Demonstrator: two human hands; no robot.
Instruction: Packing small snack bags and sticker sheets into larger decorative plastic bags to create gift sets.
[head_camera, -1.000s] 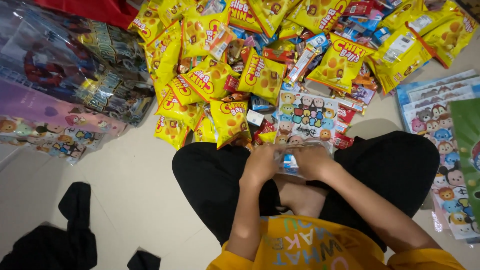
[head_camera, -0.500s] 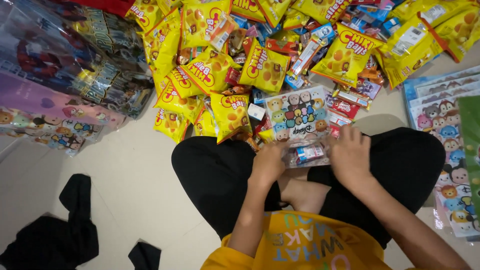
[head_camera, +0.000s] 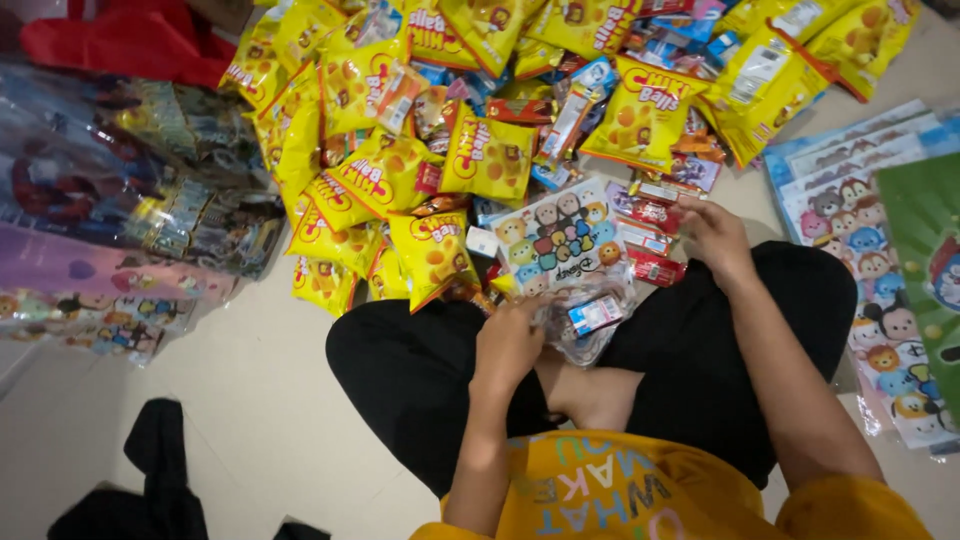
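I sit cross-legged on the floor in black trousers. My left hand (head_camera: 508, 345) grips the lower edge of a clear party bag (head_camera: 560, 235) printed with round cartoon faces, which lies over my lap. A small blue and white carton (head_camera: 595, 313) shows inside its clear bottom. My right hand (head_camera: 714, 236) is off the bag, stretched forward to the right, fingers spread over small red wafer packets (head_camera: 648, 214) at the edge of the snack pile. Whether the fingertips touch a packet is unclear.
A big heap of yellow puffed-snack bags (head_camera: 490, 155) and small sweets fills the floor ahead. Flat cartoon-print bags (head_camera: 860, 230) and a green one (head_camera: 930, 240) lie to the right. Superhero-print bags (head_camera: 90, 180) lie left, black cloth (head_camera: 150, 480) lower left, red cloth (head_camera: 130, 40) at top left.
Both hands were together on the clear bag in my lap. My right hand has let go and moved forward and right to the red packets, while my left hand keeps hold.
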